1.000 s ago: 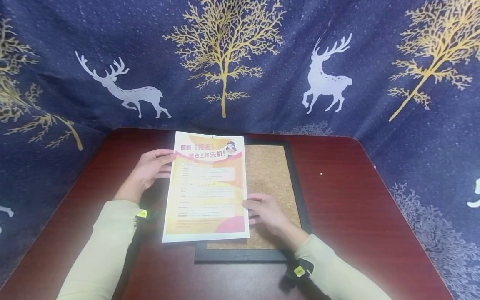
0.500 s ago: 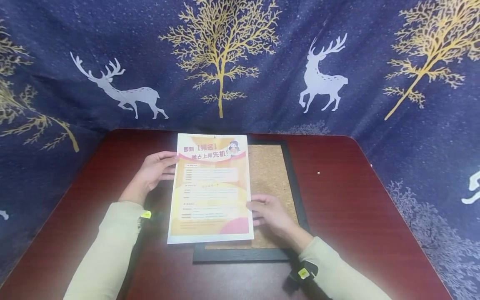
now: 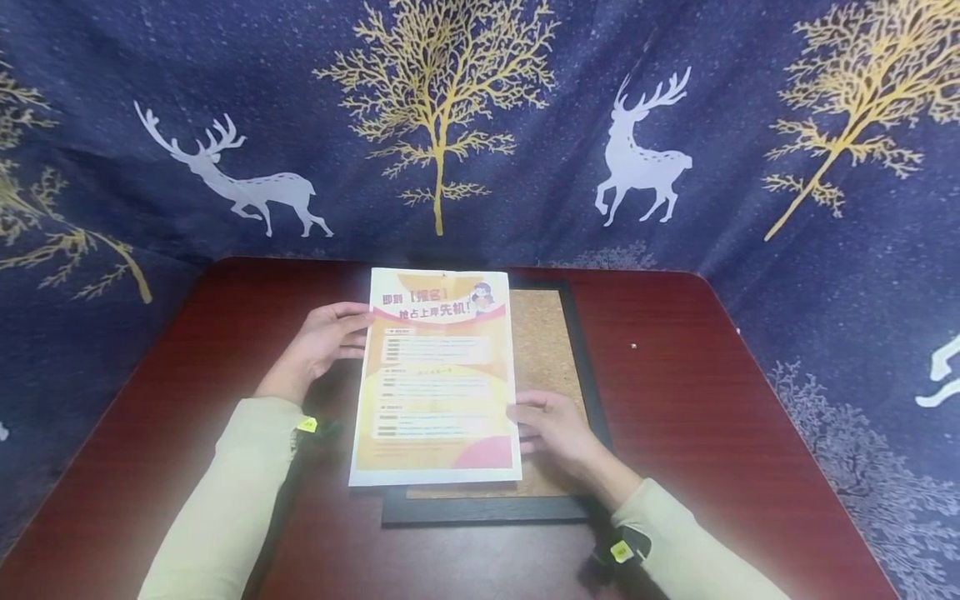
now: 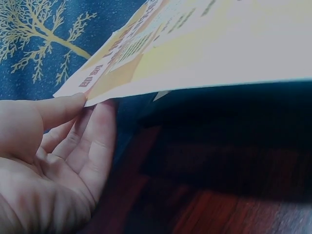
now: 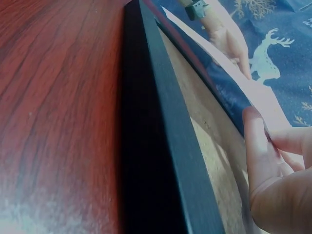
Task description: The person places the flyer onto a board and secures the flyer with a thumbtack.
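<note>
A printed paper poster (image 3: 435, 375) in yellow, orange and pink is held up over a cork board (image 3: 547, 342) with a black frame. My left hand (image 3: 330, 340) pinches the poster's left edge near its top, thumb on the printed face and fingers behind, as the left wrist view shows. Lower on the right edge, my right hand (image 3: 551, 427) pinches it between thumb and fingers. In the right wrist view the poster (image 5: 214, 51) stands raised above the cork (image 5: 214, 141). The board's left part is hidden behind the sheet.
The framed board lies on a dark red wooden table (image 3: 697, 417). A tiny pale bit (image 3: 633, 346) sits right of the board. Behind the table hangs a blue cloth (image 3: 540, 167) with deer and trees.
Both hands have shifted the poster rightward, so it covers more of the cork board. The grip on both edges stays the same. The head view has turned slightly.
</note>
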A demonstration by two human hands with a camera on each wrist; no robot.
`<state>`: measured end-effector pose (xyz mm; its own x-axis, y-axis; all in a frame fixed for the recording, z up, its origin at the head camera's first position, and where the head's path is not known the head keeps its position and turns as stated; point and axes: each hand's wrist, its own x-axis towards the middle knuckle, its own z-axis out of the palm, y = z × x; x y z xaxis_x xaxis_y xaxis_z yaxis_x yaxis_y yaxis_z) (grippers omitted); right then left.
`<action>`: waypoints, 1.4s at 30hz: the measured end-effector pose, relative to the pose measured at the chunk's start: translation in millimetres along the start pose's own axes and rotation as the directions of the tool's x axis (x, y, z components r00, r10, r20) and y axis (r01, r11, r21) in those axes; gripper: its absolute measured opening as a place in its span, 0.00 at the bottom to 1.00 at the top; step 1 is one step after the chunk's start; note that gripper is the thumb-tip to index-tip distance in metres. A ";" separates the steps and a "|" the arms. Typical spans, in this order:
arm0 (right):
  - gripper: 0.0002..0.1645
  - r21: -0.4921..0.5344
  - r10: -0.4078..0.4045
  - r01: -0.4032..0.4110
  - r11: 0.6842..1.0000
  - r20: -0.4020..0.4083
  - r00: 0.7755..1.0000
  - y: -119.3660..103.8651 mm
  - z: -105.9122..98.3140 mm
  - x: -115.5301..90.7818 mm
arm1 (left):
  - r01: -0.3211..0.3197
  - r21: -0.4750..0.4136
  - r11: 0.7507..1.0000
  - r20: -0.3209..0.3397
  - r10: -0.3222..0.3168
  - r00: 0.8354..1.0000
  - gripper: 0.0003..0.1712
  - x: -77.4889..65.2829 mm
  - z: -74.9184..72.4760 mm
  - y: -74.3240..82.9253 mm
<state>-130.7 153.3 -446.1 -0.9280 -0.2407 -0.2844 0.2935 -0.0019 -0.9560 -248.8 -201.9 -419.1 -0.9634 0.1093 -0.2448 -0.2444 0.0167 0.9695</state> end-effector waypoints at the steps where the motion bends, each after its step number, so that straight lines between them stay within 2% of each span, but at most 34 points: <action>1: 0.21 -0.001 -0.003 0.003 1.000 0.002 1.000 0.1 -1.0 -0.5 | -0.001 -0.004 1.000 0.003 0.001 1.000 0.28 0.9 0.8 -0.8; 6: 0.21 0.000 -0.005 0.005 1.000 0.002 1.000 0.5 -7.8 -2.2 | 0.003 -0.006 1.000 0.005 -0.003 1.000 0.28 4.2 7.6 -3.4; 17: 0.20 -0.028 0.013 -0.015 1.000 -0.066 0.998 3.6 -25.1 -6.1 | 0.009 0.013 1.000 0.015 -0.009 1.000 0.26 10.8 25.9 -6.6; 28: 0.22 -0.055 0.016 -0.020 0.998 -0.072 0.997 2.9 -39.6 -13.9 | 0.009 0.049 0.999 0.017 -0.010 1.000 0.23 16.9 42.0 -8.6; 42: 0.20 -0.081 0.034 -0.049 0.996 -0.170 0.985 -5.0 -51.5 -15.1 | 0.024 0.026 0.999 0.035 -0.025 0.999 0.23 28.1 58.2 -10.2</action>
<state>-129.9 206.9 -440.7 -0.9429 -0.0717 -0.3253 0.3189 0.0887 -0.9436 -267.0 -141.1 -435.3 -0.9527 0.1433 -0.2681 -0.2643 0.0453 0.9634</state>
